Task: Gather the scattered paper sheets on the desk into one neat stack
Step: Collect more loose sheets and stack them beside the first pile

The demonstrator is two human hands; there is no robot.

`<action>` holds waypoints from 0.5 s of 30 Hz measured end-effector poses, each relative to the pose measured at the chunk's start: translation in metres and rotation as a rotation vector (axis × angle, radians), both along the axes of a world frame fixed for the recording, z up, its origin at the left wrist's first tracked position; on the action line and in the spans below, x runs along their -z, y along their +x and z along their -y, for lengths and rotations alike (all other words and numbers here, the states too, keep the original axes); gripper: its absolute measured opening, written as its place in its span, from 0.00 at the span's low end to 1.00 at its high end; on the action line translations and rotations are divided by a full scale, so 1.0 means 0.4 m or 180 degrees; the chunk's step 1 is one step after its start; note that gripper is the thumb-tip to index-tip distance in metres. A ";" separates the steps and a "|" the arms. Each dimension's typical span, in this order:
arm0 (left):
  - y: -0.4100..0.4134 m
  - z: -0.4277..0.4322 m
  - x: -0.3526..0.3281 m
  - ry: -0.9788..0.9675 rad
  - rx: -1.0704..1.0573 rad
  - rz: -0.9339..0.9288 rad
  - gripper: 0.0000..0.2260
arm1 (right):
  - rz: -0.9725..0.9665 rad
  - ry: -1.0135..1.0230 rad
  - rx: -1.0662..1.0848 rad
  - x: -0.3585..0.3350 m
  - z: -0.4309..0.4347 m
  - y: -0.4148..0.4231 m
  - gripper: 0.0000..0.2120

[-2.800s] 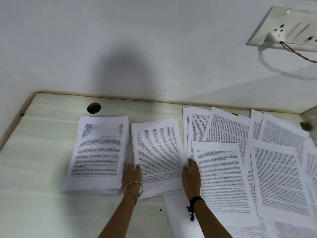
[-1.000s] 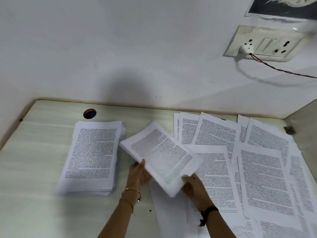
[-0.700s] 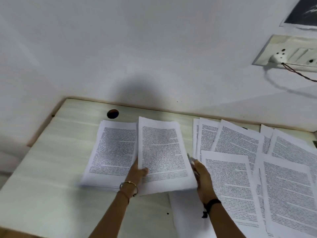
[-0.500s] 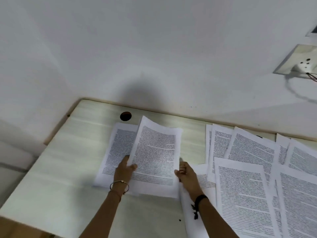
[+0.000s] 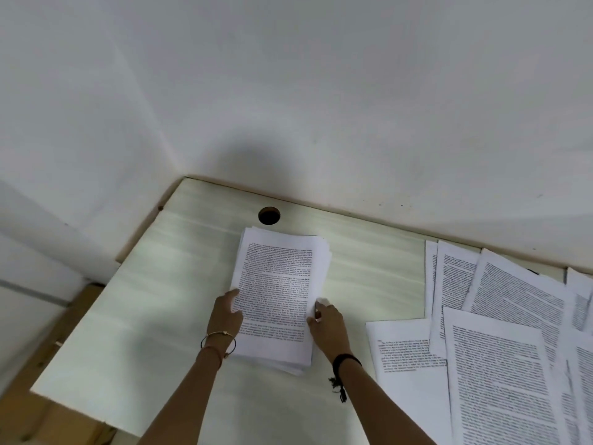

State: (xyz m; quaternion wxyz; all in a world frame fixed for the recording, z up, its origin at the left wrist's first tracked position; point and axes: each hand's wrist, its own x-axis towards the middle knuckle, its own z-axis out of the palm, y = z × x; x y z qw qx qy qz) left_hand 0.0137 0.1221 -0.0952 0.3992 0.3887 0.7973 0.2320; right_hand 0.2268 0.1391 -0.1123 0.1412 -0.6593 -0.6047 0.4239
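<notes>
On the desk (image 5: 154, 316), many loose sheets (image 5: 500, 348) are left spread at the right, well apart from the one stack (image 5: 279, 284) formed near the back, so the task is judged partly done. The stack is flanked by the left hand (image 5: 226, 316), its grip closed with thumb on top, and the right hand (image 5: 327, 322), fingers curled against the edge.

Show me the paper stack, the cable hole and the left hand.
paper stack (image 5: 279, 284), head view, printed top sheet.
cable hole (image 5: 269, 215), head view, its dark centre.
left hand (image 5: 225, 313), head view, back of the hand.
</notes>
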 end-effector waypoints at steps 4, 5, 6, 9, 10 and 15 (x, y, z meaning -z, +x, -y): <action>-0.001 -0.011 0.025 -0.0161 0.0055 -0.0210 0.26 | 0.0267 0.0034 -0.0207 0.024 0.002 -0.002 0.09; 0.004 -0.012 0.029 -0.0355 0.0092 -0.0405 0.26 | 0.0336 0.0009 -0.0321 0.023 0.004 -0.002 0.15; 0.012 -0.012 0.030 -0.0500 0.0072 -0.0583 0.26 | 0.0358 0.0006 -0.0389 0.022 0.004 0.001 0.18; 0.055 -0.012 0.013 -0.0349 -0.0217 -0.0847 0.23 | 0.0253 0.0038 -0.0299 0.007 0.015 0.027 0.22; 0.076 -0.010 0.011 -0.0198 -0.0205 -0.0973 0.21 | 0.0183 0.0061 -0.0190 0.006 0.022 0.043 0.22; 0.212 0.001 0.024 0.0361 0.0421 -0.1381 0.16 | 0.0008 0.0217 0.0215 -0.007 0.061 0.140 0.16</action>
